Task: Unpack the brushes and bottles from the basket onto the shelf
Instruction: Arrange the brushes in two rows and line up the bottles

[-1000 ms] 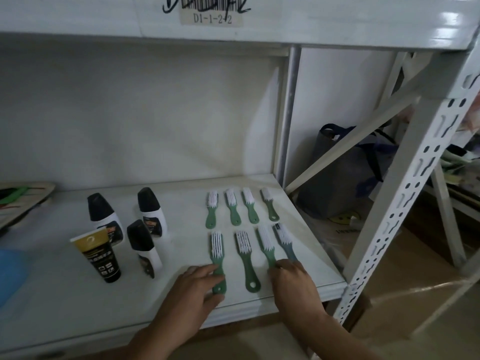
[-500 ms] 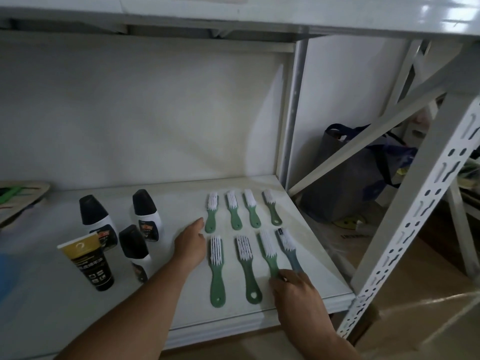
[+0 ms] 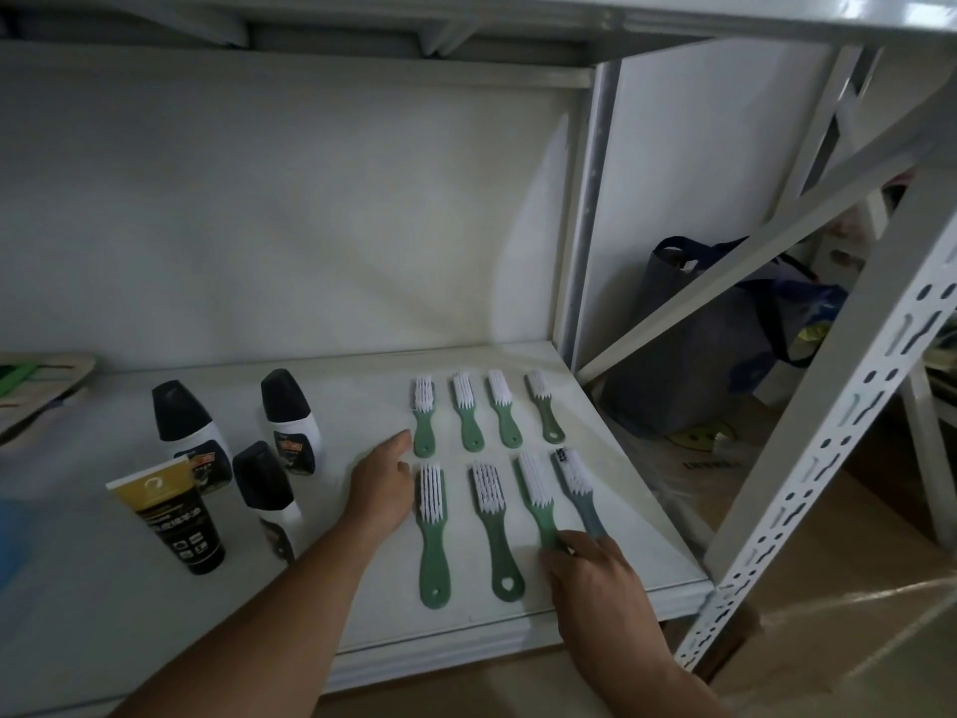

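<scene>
Several green brushes with white bristles lie in two rows on the white shelf (image 3: 637,520); the back row (image 3: 468,414) is shorter, the front row (image 3: 492,526) longer. One grey-blue brush (image 3: 580,489) lies at the front right. My left hand (image 3: 380,484) rests flat on the shelf, left of the front-left brush (image 3: 432,536), its fingertips near the back-left brush handle (image 3: 423,432). My right hand (image 3: 595,577) lies over the handles of the third front brush (image 3: 538,500) and the grey-blue one, fingers touching them. Three black-capped bottles (image 3: 290,422) and a black-and-gold tube (image 3: 171,515) stand at the left.
A perforated white upright (image 3: 808,489) and a diagonal brace (image 3: 751,251) border the shelf's right side. Behind them a dark bag (image 3: 699,355) sits on the floor. A blue object (image 3: 10,531) and a flat board (image 3: 41,386) lie at the far left.
My left hand left the front-left brush handle and moved back to the gap between the rows. My right hand stayed on the right-hand brush handles. The camera tilted down slightly.
</scene>
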A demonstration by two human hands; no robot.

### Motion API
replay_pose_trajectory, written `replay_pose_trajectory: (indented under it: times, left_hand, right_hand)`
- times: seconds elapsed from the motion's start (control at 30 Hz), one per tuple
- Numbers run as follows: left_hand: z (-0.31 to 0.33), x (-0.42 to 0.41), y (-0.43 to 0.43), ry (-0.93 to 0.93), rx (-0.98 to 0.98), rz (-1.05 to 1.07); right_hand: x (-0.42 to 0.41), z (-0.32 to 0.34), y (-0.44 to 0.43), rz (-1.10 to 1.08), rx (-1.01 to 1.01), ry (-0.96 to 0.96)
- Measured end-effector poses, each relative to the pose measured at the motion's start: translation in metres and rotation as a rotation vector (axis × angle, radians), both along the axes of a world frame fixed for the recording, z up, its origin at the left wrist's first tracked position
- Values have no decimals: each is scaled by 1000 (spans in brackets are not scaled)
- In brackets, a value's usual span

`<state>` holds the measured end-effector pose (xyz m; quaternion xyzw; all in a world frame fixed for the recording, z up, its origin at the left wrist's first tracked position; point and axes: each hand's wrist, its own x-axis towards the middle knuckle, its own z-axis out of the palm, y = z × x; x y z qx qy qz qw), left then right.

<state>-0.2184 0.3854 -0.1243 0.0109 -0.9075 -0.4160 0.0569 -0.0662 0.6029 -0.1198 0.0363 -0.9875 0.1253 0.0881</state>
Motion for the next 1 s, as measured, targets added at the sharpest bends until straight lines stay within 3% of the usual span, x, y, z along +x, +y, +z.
replay_pose_trajectory:
  times: [0.13,0.3,0.37,0.5,0.8,1.0]
  left_hand:
    - [2,48,-3,102,20,-38]
    - [-2,113,-29,120,-65,-408]
    - [-3,120,-34,97,-83,-466]
    - [-10,125,-35,95,-186,-482]
    - [-11,128,-34,118,-215,-478]
    - [25,152,-46,190,-188,-391]
  right_hand:
    - [0,1,-1,-4,-6,-3]
    - [6,4,0,4,3,5]
    - [7,7,-1,6,-1,3]
    - [9,12,-2,7,0,-19]
    - [11,13,-2,7,-17,-28]
    - [15,40,8,-68,-145,150]
